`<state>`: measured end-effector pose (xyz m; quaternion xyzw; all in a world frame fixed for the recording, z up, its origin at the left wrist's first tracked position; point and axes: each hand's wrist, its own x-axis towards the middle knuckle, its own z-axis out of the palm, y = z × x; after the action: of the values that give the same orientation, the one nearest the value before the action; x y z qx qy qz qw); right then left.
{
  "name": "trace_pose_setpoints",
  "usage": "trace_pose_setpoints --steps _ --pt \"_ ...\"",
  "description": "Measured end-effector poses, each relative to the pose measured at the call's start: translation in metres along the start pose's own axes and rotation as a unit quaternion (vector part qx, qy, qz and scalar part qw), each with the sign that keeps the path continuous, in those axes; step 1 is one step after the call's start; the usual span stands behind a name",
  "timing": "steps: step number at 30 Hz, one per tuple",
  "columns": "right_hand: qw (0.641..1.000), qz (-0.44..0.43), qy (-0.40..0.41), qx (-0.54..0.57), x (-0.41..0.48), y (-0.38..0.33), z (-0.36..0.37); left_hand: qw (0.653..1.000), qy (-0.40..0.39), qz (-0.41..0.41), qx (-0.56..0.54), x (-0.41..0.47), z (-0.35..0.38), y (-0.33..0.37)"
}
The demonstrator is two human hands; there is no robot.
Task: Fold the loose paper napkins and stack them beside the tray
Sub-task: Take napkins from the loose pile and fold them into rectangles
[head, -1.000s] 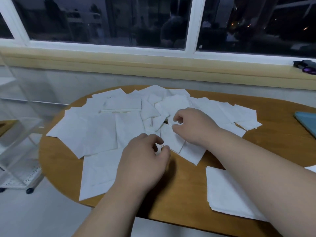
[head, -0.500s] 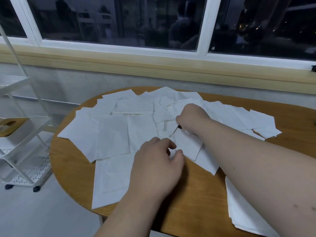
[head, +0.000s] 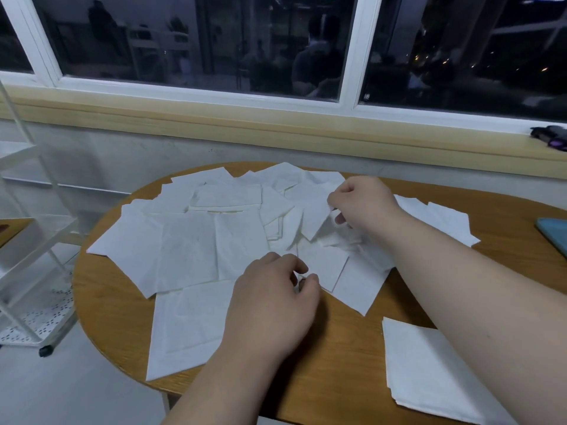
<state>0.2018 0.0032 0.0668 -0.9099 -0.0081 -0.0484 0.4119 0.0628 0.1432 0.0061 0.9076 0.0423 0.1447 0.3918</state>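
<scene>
Drawing one napkin (head: 316,220) from the loose napkins (head: 187,250) spread across the desk (head: 352,342) looks the step in hand: the right hand (head: 363,204) holds its edge in a pinching grip, and the left hand (head: 273,302) pinches a corner below, perhaps another sheet's. Next it must lift clear of overlapping sheets, be creased, and join the stack (head: 429,372) at lower right. A teal edge (head: 553,237), maybe the tray, shows far right.
</scene>
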Motion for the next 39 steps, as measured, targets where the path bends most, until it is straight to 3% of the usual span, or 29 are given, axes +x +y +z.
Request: trace_pose_setpoints --steps 10,15,21,28,33,39 --pt "0.988 0.013 0.026 0.154 -0.098 0.03 -0.083 0.997 -0.043 0.055 -0.016 -0.012 0.016 0.024" --pt "0.999 -0.038 0.032 0.019 -0.176 0.067 -0.107 0.993 -0.075 0.091 -0.031 -0.026 0.021 0.039" --pt "0.984 -0.127 -0.05 -0.116 -0.23 0.112 -0.114 0.971 -0.183 0.155 -0.019 -0.047 0.028 0.047" --pt "0.972 -0.21 -0.025 -0.099 -0.246 0.13 -0.129 0.944 -0.147 0.292 0.05 -0.059 0.041 0.043" --pt "0.967 -0.242 0.007 -0.084 -0.249 0.136 -0.14 0.946 -0.144 0.291 0.023 -0.064 0.033 0.049" --pt "0.98 -0.187 0.067 0.029 -0.247 0.144 -0.139 0.959 -0.158 0.233 -0.032 -0.075 0.026 0.06"
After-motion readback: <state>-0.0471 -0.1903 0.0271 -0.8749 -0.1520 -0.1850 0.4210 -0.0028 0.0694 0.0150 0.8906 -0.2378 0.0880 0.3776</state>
